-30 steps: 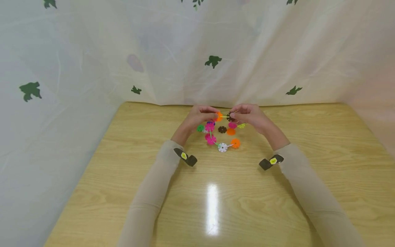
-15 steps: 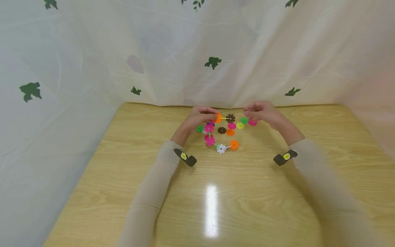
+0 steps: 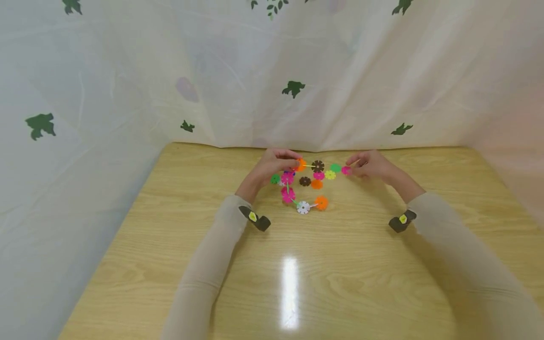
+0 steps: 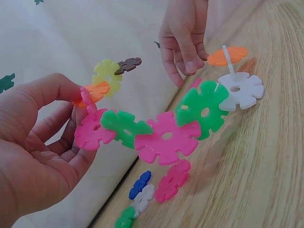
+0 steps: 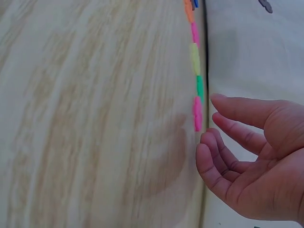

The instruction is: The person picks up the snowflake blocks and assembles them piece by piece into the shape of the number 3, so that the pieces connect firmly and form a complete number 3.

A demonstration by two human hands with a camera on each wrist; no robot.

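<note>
My left hand [image 3: 275,165] pinches an orange notched flower disc [image 4: 97,91] between thumb and fingers. The disc belongs to a raised chain of interlocked plastic discs. From it, a yellow disc [image 4: 107,78] set edge-on leads to a brown disc [image 3: 318,166] at one end. The other way run pink discs [image 4: 166,137], green discs [image 4: 204,110], a white disc [image 4: 243,90] and an orange end disc [image 3: 321,203]. Holding nothing, my right hand [image 3: 373,165] has its fingers loosely bent and apart, beside a loose pink disc [image 5: 197,114]. Contact with that disc cannot be made out.
A row of loose discs lies on the wooden table [image 3: 361,283]: a green disc [image 3: 335,168], a yellow disc [image 3: 330,175], an orange disc [image 3: 316,184] and a brown disc [image 3: 304,181]. Blue [image 4: 139,184] and white [image 4: 143,199] discs lie below the chain. A curtain [image 3: 238,94] hangs behind.
My right hand has let go of the brown end disc and moved right, to the loose pink disc. My left hand keeps its hold on the chain, almost unmoved.
</note>
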